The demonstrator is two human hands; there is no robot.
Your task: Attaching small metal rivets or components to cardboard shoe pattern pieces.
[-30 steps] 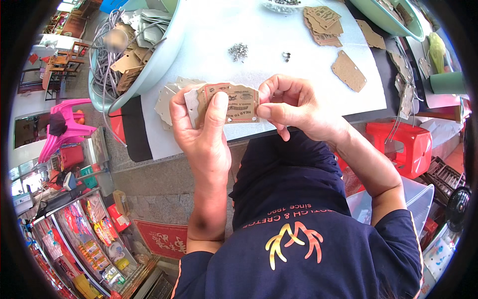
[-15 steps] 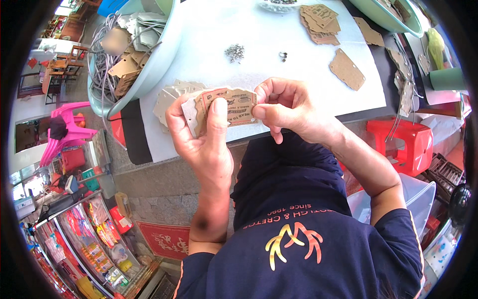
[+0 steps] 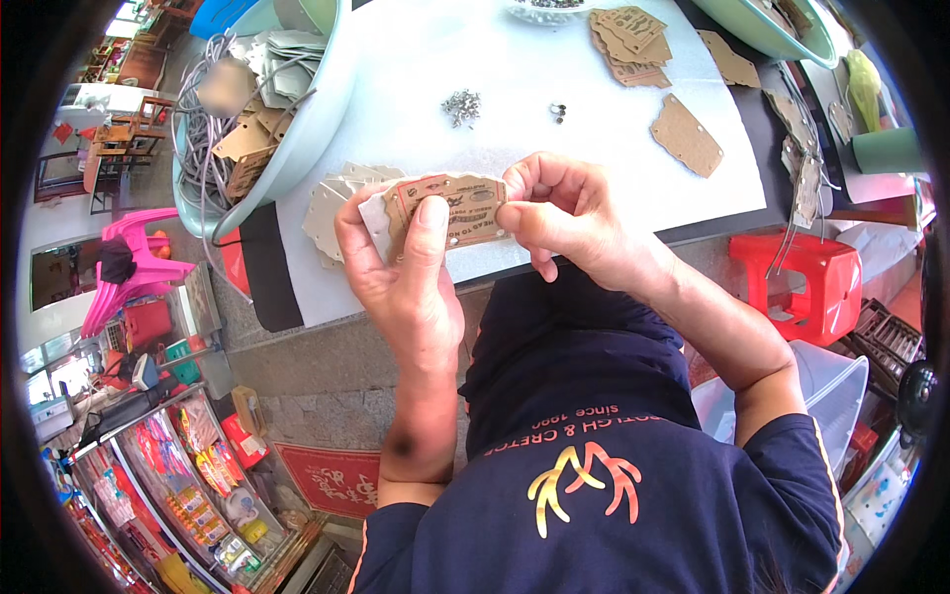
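My left hand [image 3: 411, 272] grips a brown cardboard tag [image 3: 465, 206] with wavy edges, printing and small holes, laid against a pale backing piece [image 3: 377, 220]; the thumb presses on its face. At the tag's right end, my right hand [image 3: 569, 213] pinches the edge near a corner hole with thumb and forefinger. Whether a small fastener sits between those fingertips is hidden. Both hands hold the tag above the table's near edge. Just beyond my left hand lies a pile of pale tags [image 3: 325, 220]. Farther off are a small heap of metal fasteners [image 3: 461, 108] and a few dark-looking ones [image 3: 558, 114].
White sheeting [image 3: 416, 59] covers the table. Brown tags [image 3: 633, 45] are stacked at the far right, with a single tag [image 3: 687, 136] nearer. A light-green basin [image 3: 341, 94] with cords and tags stands at left. A red stool [image 3: 797, 282] is at right.
Both hands and the tag have shifted very slightly left in the picture, along with the whole scene. The grip on the tag looks the same.
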